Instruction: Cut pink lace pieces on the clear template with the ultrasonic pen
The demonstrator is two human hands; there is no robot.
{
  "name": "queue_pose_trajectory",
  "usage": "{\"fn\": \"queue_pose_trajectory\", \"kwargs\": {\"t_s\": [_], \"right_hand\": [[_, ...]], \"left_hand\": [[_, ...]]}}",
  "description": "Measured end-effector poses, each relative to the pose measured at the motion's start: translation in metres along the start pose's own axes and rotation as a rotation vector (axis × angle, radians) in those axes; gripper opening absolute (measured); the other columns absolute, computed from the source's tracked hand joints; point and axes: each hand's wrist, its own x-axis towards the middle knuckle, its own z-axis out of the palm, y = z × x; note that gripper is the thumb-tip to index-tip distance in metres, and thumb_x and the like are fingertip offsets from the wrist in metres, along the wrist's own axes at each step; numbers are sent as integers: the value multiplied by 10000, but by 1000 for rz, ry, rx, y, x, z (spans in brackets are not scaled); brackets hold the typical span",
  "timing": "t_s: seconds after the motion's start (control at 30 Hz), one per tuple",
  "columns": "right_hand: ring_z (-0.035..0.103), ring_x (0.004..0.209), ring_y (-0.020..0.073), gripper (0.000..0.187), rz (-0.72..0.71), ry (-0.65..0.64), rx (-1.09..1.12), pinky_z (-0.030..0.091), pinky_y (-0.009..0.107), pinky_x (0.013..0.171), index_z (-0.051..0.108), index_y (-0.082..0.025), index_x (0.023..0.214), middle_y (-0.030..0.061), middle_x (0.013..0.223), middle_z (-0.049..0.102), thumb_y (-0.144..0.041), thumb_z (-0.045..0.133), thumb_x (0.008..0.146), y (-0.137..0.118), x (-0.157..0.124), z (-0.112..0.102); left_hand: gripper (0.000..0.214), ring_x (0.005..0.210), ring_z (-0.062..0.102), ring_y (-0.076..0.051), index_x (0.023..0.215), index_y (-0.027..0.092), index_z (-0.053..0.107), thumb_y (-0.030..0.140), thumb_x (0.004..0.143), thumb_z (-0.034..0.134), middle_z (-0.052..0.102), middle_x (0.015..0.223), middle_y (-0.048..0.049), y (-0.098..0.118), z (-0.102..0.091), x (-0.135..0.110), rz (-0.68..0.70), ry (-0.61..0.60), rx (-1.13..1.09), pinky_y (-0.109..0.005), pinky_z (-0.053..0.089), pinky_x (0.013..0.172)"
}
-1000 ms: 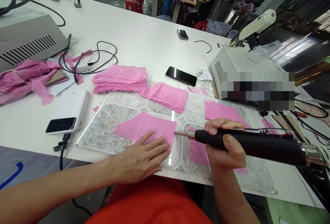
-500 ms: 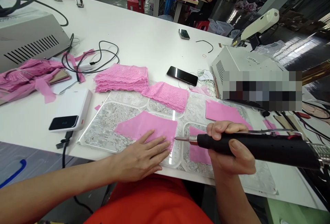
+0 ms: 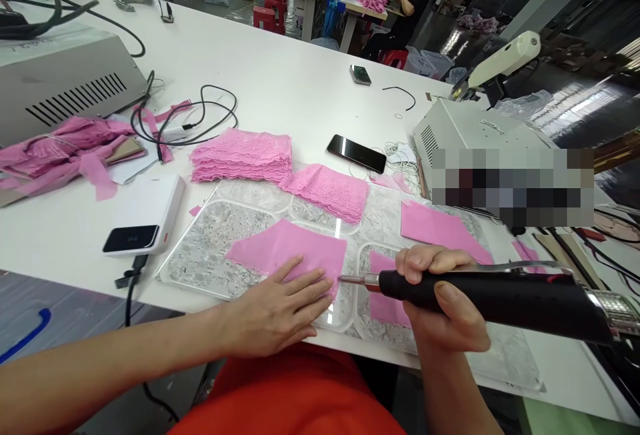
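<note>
My left hand (image 3: 285,305) lies flat with fingers spread on a cut piece of pink fabric (image 3: 287,245), pressing it against a grey marbled board. In my right hand (image 3: 445,295) is a black handheld power tool (image 3: 520,298), its fingers wrapped round the barrel. The slim metal tip (image 3: 353,279) points left and meets the fabric's right edge, close to my left fingertips. Whether it presses into the cloth I cannot tell. Partly under the tool lies another pink piece (image 3: 385,305). A further pink piece (image 3: 440,228) rests behind my right hand.
Stacked pink lace-edged pieces (image 3: 240,155) and a smaller stack (image 3: 327,191) sit behind the board (image 3: 200,241). A phone (image 3: 357,153), a white power bank (image 3: 145,221), cables and two grey metal boxes (image 3: 75,81) stand around. A person (image 3: 407,11) sits at a sewing machine beyond.
The camera view has shifted slightly. The tool's rear end has dipped a little, and its tip has slid slightly toward me along the fabric edge. My left hand stays flat on the cloth.
</note>
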Motion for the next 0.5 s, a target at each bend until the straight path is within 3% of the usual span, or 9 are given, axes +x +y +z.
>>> {"fn": "queue_pose_trajectory", "kwargs": {"t_s": [0.2,0.37,0.5], "right_hand": [[495,541,111,131,-78,75,-17,432,307,552,610,-195,794,-2,700,576,-264,597,683,3,9,9],[510,592,113,110,-120,207,-73,447,314,595,601,-216,782,-7,745,584,-215,572,676,14,21,33],[519,622,112,110,-107,197,-81,455,320,636,601,-217,795,-11,768,588,-194,586,688,22,24,48]], "left_hand": [[422,1351,469,-252,1367,134,512,364,1026,419,558,1407,-99,-4,-9,-3,-25,10,-16,-489,206,1205],[394,1371,446,-249,1361,145,512,332,1041,380,537,1429,-85,-27,-20,-18,-165,45,127,-477,194,1208],[392,1393,417,-247,1356,164,519,340,1047,355,550,1419,-66,-43,-20,-37,-264,48,193,-469,153,1217]]}}
